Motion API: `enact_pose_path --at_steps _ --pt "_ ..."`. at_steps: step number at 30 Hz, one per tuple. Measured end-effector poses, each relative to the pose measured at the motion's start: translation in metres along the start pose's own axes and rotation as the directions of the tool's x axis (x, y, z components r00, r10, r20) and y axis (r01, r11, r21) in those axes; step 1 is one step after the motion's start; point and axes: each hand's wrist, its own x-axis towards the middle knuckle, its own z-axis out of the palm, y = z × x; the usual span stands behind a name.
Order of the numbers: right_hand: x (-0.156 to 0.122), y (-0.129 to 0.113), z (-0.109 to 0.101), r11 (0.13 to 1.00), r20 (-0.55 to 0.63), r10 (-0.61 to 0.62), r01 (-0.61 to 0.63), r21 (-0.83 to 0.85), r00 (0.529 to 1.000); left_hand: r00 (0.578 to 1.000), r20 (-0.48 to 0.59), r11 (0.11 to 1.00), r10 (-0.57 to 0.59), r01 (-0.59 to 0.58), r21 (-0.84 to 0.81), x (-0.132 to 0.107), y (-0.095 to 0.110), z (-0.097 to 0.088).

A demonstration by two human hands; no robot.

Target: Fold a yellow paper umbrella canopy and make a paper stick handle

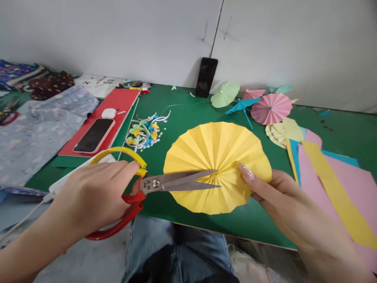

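My left hand (100, 192) is closed round the handles of a pair of scissors (153, 183), one handle yellow and the other red. The blades are slightly apart and point right, their tips over the middle of a pleated yellow paper disc (215, 145). My right hand (282, 200) pinches the disc at its right edge, thumb on top and fingers behind, where the paper curls over. The disc is held up above the front of the green table (176, 112). Whether the blades touch the paper I cannot tell.
Small paper umbrellas (271, 109) in pink, blue and green stand at the back right. Coloured paper sheets (347, 177) lie on the right. Paper scraps (147, 131) are heaped left of the disc. A black phone (206, 77) leans on the wall; another phone (94, 135) rests on a red folder (122, 103).
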Motion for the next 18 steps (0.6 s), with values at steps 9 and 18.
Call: enact_pose_path --at_steps 9,18 --pt "-0.0074 -0.0014 0.0001 0.992 0.073 0.019 -0.028 0.127 0.997 0.999 0.052 1.0 0.006 -0.007 0.029 -0.0037 -0.0001 -0.0038" --pt "-0.0081 -0.0071 -0.0017 0.995 0.101 0.054 -0.062 0.083 0.993 0.997 0.08 0.999 0.016 -0.02 0.044 -0.0093 -0.0028 -0.0028"
